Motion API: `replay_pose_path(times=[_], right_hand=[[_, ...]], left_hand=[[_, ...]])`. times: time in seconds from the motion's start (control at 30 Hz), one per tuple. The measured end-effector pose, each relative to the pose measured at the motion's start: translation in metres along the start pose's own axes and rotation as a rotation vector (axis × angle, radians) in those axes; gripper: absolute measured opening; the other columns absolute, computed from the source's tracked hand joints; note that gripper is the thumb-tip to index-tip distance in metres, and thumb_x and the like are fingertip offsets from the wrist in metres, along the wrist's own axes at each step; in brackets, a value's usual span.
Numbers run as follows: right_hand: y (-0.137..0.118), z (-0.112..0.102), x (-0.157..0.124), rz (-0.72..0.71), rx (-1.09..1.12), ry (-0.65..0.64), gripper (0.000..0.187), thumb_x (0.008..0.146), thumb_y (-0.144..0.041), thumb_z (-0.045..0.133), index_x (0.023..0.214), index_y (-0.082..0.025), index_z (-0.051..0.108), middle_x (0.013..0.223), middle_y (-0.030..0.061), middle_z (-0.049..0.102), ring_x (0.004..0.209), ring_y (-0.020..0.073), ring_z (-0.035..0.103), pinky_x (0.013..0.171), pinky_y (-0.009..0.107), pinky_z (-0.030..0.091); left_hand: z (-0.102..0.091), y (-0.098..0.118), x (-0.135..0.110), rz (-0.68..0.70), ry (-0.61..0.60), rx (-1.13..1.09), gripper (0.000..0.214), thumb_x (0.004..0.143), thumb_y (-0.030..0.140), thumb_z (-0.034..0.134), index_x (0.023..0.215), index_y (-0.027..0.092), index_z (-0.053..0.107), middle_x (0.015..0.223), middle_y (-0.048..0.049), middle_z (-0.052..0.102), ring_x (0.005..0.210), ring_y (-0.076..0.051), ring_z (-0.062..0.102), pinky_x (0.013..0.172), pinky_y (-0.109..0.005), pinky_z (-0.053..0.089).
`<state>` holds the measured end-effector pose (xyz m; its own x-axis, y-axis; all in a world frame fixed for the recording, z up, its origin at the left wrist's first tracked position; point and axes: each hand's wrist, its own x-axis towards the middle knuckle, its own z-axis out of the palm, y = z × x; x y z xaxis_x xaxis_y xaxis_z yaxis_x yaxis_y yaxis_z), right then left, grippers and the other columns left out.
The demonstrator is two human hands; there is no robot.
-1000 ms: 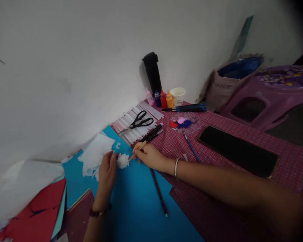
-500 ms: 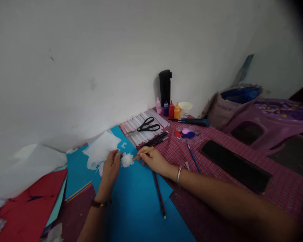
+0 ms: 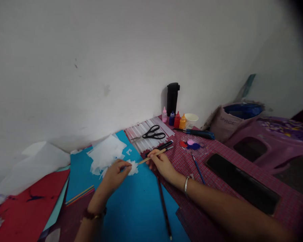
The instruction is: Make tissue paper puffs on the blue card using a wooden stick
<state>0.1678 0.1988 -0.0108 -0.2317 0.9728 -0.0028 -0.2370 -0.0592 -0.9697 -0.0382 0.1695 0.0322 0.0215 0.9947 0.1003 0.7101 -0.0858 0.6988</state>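
Note:
My right hand (image 3: 161, 164) grips a flat, light-brown wooden stick (image 3: 158, 153), whose tip reaches a crumpled white paper piece (image 3: 133, 168) on the blue sheet (image 3: 131, 205). At the left edge of that piece is my left hand (image 3: 116, 174). Its thumb and forefinger come together in a pinch; whatever is between them is too small to make out. Behind the left hand, torn white tissue paper (image 3: 107, 151) lies on the blue sheet. A dark pencil (image 3: 164, 208) rests on the blue sheet, below my right hand.
Scissors (image 3: 154, 132) lie on a striped paper strip mat by the wall. Paint bottles (image 3: 177, 120), a white bowl (image 3: 191, 119) and a black flask (image 3: 172, 99) stand behind. A paint palette (image 3: 192, 144), blue brush (image 3: 198, 169) and phone (image 3: 242, 183) lie right; red paper (image 3: 40, 198) left.
The view has shifted, so most things appear lower and farther right. My left hand's fingers have come closer together over the white paper piece. The stick stays in my right hand.

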Motion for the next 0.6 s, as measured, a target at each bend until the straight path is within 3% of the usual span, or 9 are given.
replay_pose_path(times=[0.2,0.37,0.5,0.6], right_hand=[[-0.006,0.001,0.003,-0.008,0.092,0.021,0.018,0.079,-0.035,0.053,0.081,-0.016,0.052,0.061,-0.0016,0.061,0.045,0.0101,0.054,0.041,0.019,0.036],[-0.055,0.005,-0.012,-0.065,0.190,-0.017,0.019,0.080,-0.036,0.053,0.086,-0.018,0.052,0.066,-0.0006,0.065,0.049,0.0100,0.056,0.048,0.021,0.042],[-0.105,0.004,-0.036,-0.293,0.200,-0.100,0.010,0.086,-0.030,0.052,0.090,-0.021,0.054,0.071,-0.0021,0.065,0.052,0.0099,0.056,0.051,0.022,0.043],[-0.116,-0.011,-0.054,-0.520,-0.181,-0.182,0.013,0.091,-0.026,0.046,0.093,-0.021,0.058,0.078,0.0001,0.064,0.062,0.0116,0.058,0.058,0.024,0.045]], left_hand=[[-0.033,0.013,-0.006,-0.080,0.139,0.083,0.031,0.077,0.044,0.051,0.090,0.020,0.065,0.086,-0.0057,0.070,0.077,-0.023,0.064,0.071,-0.035,0.050],[-0.051,0.040,-0.005,0.046,0.033,0.193,0.033,0.080,0.043,0.047,0.092,0.018,0.064,0.085,-0.0041,0.070,0.078,-0.020,0.064,0.071,-0.029,0.047],[-0.095,0.053,-0.004,0.069,0.022,0.274,0.033,0.078,0.040,0.046,0.089,0.016,0.066,0.073,-0.0017,0.068,0.066,-0.017,0.059,0.061,-0.027,0.043],[-0.110,0.052,-0.035,0.066,-0.026,0.380,0.030,0.078,0.036,0.044,0.080,0.016,0.066,0.071,-0.0024,0.066,0.066,-0.017,0.059,0.062,-0.027,0.044]])
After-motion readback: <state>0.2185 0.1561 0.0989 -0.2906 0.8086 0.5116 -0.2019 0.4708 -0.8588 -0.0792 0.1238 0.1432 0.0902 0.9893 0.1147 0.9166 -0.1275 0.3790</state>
